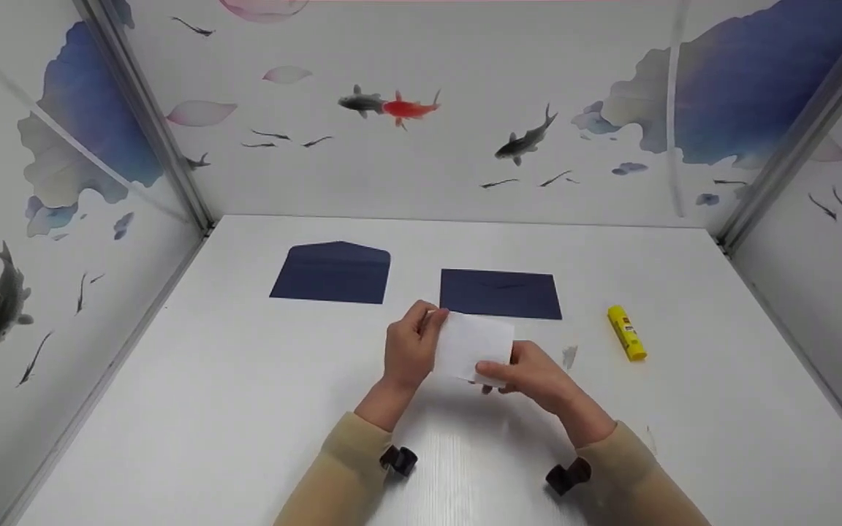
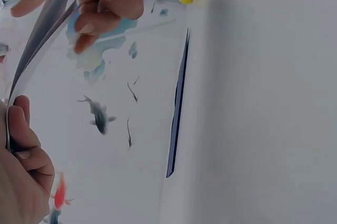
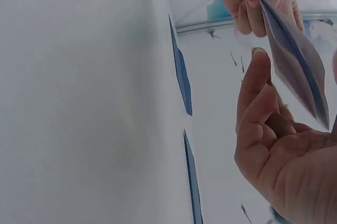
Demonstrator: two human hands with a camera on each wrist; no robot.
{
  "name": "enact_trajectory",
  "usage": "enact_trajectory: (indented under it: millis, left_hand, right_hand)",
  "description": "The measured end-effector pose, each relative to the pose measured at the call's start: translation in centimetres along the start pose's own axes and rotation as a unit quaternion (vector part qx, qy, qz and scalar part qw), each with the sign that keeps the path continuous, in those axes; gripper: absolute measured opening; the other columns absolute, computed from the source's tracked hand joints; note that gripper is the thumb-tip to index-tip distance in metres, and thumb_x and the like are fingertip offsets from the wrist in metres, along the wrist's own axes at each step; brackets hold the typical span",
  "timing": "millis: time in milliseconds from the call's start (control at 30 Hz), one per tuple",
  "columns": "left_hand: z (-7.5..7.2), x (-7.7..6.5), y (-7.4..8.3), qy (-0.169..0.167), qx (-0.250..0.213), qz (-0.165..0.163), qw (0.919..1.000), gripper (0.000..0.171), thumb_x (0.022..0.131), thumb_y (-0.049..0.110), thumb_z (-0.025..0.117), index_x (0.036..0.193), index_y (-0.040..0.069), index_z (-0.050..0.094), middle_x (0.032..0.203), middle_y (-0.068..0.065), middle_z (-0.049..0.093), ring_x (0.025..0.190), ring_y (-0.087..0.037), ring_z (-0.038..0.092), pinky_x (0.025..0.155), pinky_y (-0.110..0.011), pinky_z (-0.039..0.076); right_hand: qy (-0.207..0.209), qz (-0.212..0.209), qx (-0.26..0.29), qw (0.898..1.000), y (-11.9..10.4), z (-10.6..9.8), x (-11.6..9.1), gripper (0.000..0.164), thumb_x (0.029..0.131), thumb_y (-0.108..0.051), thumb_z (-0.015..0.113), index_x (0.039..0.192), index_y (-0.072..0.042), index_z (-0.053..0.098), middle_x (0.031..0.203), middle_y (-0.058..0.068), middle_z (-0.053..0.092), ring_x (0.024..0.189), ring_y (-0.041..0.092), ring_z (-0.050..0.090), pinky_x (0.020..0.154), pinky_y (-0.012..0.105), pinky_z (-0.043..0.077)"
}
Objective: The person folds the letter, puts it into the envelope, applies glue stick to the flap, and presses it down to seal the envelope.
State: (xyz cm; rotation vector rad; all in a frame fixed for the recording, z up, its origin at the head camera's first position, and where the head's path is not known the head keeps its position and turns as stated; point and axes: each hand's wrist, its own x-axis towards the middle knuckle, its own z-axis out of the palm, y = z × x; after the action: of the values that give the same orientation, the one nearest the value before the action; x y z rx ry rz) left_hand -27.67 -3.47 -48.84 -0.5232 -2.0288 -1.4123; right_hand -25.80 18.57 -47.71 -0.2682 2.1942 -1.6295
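A folded white paper [image 1: 473, 343] is held up over the table, and its layers stand slightly apart in both wrist views. At its left edge my left hand [image 1: 411, 347] pinches it between thumb and curled fingers. My right hand [image 1: 534, 374] is around the lower right corner, thumb over the front and fingers behind. In the right wrist view, these fingers [image 3: 258, 95] are loosely bent, with a gap between them and the paper [image 3: 295, 58]. The right thumb also stands off the sheet in the left wrist view.
A dark blue envelope [image 1: 333, 274] with its flap unfolded lies at the back left. Another dark blue envelope [image 1: 500, 294] lies just beyond the hands. A yellow glue stick [image 1: 626, 333] lies to the right, near a small greyish mark [image 1: 570, 356] on the white table [image 1: 194, 409]. Printed walls enclose the table.
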Motion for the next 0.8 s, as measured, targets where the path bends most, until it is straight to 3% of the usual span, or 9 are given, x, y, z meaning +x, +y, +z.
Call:
enact_trajectory:
  millis: [133,233,300,367,467,567,633,700,800]
  left_hand:
    - [0.0,0.2,0.1,-0.003,-0.014,-0.02,0.9997,0.018,0.099,0.014,0.068,0.085,0.004,0.064,0.057,0.003,0.038,0.053,0.002,0.029,0.051,-0.016,0.023]
    - [-0.1,0.2,0.1,-0.033,-0.045,-0.08,0.9952,0.021,0.099,0.018,0.069,0.085,0.003,0.064,0.055,0.002,0.043,0.05,0.002,0.036,0.05,-0.016,0.027]
    - [-0.2,0.2,0.1,-0.078,-0.074,-0.129,0.9858,0.024,0.1,0.021,0.068,0.087,0.002,0.063,0.056,-0.005,0.058,0.049,-0.003,0.052,0.049,-0.015,0.033]
    - [-0.2,0.1,0.3,-0.142,-0.107,-0.174,0.9686,0.026,0.101,0.023,0.066,0.09,0.001,0.061,0.067,-0.014,0.072,0.056,-0.015,0.069,0.049,-0.016,0.04]
    - [0.0,-0.3,0.6,-0.259,-0.146,-0.219,0.9294,0.026,0.103,0.025,0.065,0.091,0.002,0.061,0.086,-0.02,0.079,0.07,-0.026,0.079,0.051,-0.019,0.045]
    - [0.6,-0.8,0.9,-0.366,-0.151,-0.238,0.887,0.027,0.102,0.028,0.066,0.085,0.007,0.062,0.09,-0.016,0.08,0.073,-0.02,0.079,0.054,-0.022,0.049]
    - [1.0,-1.0,1.1,-0.414,-0.139,-0.242,0.8666,0.028,0.101,0.03,0.066,0.082,0.01,0.061,0.092,-0.014,0.081,0.075,-0.018,0.079,0.057,-0.023,0.053]
    - [1.3,-1.1,1.3,-0.425,-0.123,-0.241,0.8636,0.029,0.101,0.031,0.066,0.081,0.011,0.06,0.093,-0.015,0.081,0.076,-0.018,0.079,0.059,-0.024,0.056]
    - [1.6,-1.1,1.3,-0.38,-0.115,-0.256,0.8813,0.025,0.102,0.027,0.066,0.084,0.009,0.061,0.091,-0.017,0.08,0.075,-0.019,0.079,0.062,-0.026,0.06]
  right_hand:
    - [0.039,-0.012,-0.02,0.999,0.1,-0.6,0.1,0.041,0.094,-0.034,0.076,0.115,0.001,0.071,0.093,0.003,0.077,0.081,0.013,0.069,0.079,0.031,0.055]
    - [0.083,-0.005,0.005,0.997,0.2,-1.8,0.2,0.031,0.099,-0.029,0.071,0.112,-0.001,0.071,0.091,0.001,0.076,0.084,0.013,0.069,0.084,0.033,0.056]
    - [0.11,0.0,0.031,0.993,0.2,-2.5,0.1,0.028,0.101,-0.027,0.067,0.112,-0.002,0.07,0.093,0.0,0.075,0.087,0.014,0.069,0.088,0.035,0.056]
    - [0.141,0.008,0.059,0.988,0.0,-3.2,0.1,0.026,0.104,-0.029,0.062,0.11,-0.004,0.069,0.095,-0.003,0.072,0.091,0.014,0.068,0.093,0.036,0.056]
    - [0.2,0.02,0.104,0.974,-0.2,-3.7,0.1,0.026,0.107,-0.033,0.057,0.108,-0.008,0.065,0.095,-0.005,0.067,0.092,0.014,0.065,0.092,0.031,0.057]
    - [0.25,0.016,0.105,0.962,-0.2,-3.4,0.2,0.027,0.107,-0.034,0.055,0.109,-0.008,0.062,0.091,-0.003,0.061,0.088,0.013,0.06,0.08,0.021,0.057]
    - [0.269,0.0,0.075,0.96,-0.2,-3.1,0.2,0.028,0.107,-0.032,0.057,0.111,-0.005,0.063,0.085,-0.004,0.059,0.082,0.013,0.057,0.072,0.019,0.053]
    - [0.279,-0.017,0.031,0.96,-0.2,-2.8,0.2,0.025,0.105,-0.028,0.06,0.108,-0.003,0.065,0.077,-0.004,0.057,0.076,0.013,0.054,0.065,0.018,0.049]
    - [0.274,-0.029,-0.025,0.961,-0.1,-2.5,0.3,0.022,0.104,-0.024,0.063,0.104,-0.002,0.067,0.071,-0.003,0.055,0.073,0.015,0.052,0.061,0.018,0.046]
